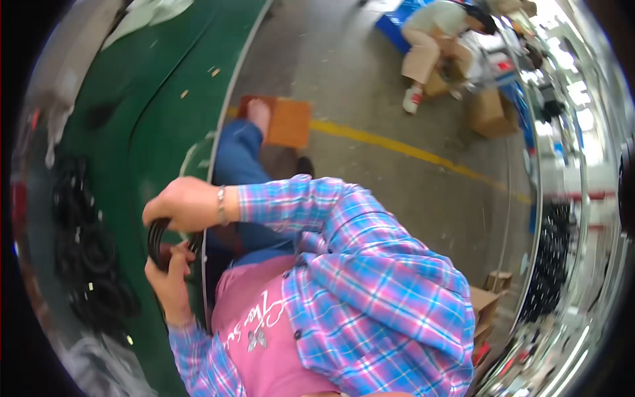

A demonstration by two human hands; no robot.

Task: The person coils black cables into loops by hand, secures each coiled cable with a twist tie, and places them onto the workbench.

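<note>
A small coil of black cable (155, 243) is held between my two hands, above the edge of the green table. My right hand (188, 204), with a bracelet at the wrist, has its fingers closed around the upper part of the coil. Below it in the view, my left hand (169, 281) grips the lower part, thumb and fingers pressed together. Part of the coil is hidden behind the fingers.
Black cable bundles (83, 245) lie along the far side of the green table (159, 112), near clear plastic (102, 364). A thin cable crosses it. An orange-brown board (289, 124) lies on the floor. Another person (433, 43) sits near cardboard boxes (491, 112).
</note>
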